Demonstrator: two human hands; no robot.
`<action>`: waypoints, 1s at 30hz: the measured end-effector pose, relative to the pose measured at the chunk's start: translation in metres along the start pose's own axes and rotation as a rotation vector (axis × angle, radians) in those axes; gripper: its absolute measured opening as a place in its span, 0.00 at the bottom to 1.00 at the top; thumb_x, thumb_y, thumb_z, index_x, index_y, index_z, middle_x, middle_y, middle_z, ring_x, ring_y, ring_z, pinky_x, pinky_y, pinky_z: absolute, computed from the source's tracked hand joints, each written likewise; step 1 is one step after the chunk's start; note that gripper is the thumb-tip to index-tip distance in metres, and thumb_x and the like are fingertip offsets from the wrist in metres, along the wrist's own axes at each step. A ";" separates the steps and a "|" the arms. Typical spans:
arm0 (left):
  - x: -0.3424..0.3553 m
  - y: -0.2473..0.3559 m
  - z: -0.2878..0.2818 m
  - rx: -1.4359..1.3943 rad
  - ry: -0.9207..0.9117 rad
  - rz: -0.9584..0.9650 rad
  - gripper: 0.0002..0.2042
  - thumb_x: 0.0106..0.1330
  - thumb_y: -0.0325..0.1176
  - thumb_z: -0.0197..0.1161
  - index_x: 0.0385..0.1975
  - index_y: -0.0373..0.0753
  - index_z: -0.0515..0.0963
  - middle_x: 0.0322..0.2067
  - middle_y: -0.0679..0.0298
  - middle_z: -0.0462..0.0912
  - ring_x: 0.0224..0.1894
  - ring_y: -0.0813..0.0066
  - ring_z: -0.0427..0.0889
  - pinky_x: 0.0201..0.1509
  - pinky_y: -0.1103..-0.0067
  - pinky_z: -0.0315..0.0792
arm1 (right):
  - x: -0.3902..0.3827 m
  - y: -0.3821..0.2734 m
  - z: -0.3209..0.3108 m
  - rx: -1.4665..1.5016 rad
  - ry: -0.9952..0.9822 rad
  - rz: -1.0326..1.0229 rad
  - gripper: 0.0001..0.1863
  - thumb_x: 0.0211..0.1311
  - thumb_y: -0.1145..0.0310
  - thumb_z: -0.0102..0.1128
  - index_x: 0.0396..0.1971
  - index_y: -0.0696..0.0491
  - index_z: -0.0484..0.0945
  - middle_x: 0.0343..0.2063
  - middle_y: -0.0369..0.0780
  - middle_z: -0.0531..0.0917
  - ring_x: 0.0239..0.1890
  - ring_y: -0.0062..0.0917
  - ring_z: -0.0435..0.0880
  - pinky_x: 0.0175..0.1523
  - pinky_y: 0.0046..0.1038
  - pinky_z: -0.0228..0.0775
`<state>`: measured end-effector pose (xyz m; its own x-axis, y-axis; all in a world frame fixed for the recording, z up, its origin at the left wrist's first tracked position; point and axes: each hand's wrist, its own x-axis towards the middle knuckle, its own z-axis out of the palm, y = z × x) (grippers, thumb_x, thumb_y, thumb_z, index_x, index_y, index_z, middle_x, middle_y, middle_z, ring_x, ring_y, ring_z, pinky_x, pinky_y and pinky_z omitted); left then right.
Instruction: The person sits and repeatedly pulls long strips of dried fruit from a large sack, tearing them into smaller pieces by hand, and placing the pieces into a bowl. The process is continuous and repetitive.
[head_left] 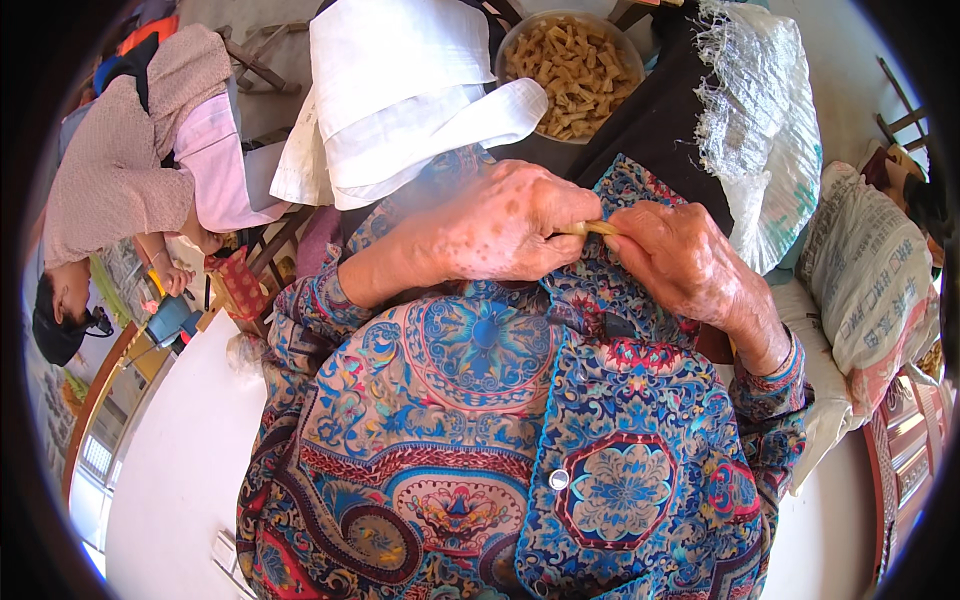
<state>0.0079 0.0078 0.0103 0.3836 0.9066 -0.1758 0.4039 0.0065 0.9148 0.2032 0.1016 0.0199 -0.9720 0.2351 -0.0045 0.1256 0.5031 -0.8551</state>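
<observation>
In front of my chest, both hands meet at a small tan-yellow strip (598,228). Its kind is not clear, but it resembles the short pieces in the bowl. My left hand (505,222) pinches one end between thumb and curled fingers. The other end is gripped by the thumb and fingers of my right hand (682,262). Beyond my hands, a round metal bowl (638,62) holds many short, tan, stick-like pieces (572,75). A folded white cloth (400,80) covers my left leg.
A frayed white woven sheet (768,130) lies over my right leg. At the right, a full printed sack (868,270) rests on a pale one. Another person (125,165) sits at the left, a hand (172,278) near a blue container (170,318). A wooden frame (262,65) stands behind.
</observation>
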 end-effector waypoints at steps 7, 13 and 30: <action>0.001 0.005 0.001 -0.086 -0.024 0.115 0.05 0.56 0.27 0.59 0.24 0.34 0.70 0.17 0.58 0.68 0.21 0.58 0.72 0.23 0.69 0.64 | -0.004 -0.001 -0.007 0.109 -0.014 -0.023 0.06 0.52 0.76 0.58 0.29 0.61 0.72 0.21 0.45 0.75 0.22 0.41 0.75 0.25 0.37 0.66; -0.022 0.019 -0.027 -0.150 -0.220 0.071 0.06 0.56 0.27 0.58 0.23 0.34 0.70 0.16 0.60 0.67 0.19 0.62 0.71 0.22 0.70 0.64 | -0.010 -0.017 -0.002 0.197 -0.027 -0.048 0.07 0.51 0.76 0.60 0.28 0.61 0.72 0.18 0.46 0.74 0.19 0.41 0.75 0.21 0.37 0.66; 0.007 -0.009 -0.098 -0.232 0.117 -0.246 0.12 0.67 0.37 0.54 0.37 0.32 0.74 0.21 0.73 0.70 0.24 0.89 0.66 0.27 0.88 0.62 | 0.071 0.017 -0.036 -0.003 0.256 -0.058 0.07 0.59 0.71 0.53 0.30 0.60 0.71 0.19 0.48 0.74 0.24 0.45 0.75 0.27 0.39 0.67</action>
<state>-0.0741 0.0557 0.0367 0.1953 0.9080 -0.3708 0.2684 0.3141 0.9106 0.1436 0.1571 0.0236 -0.8958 0.4079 0.1764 0.0719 0.5246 -0.8483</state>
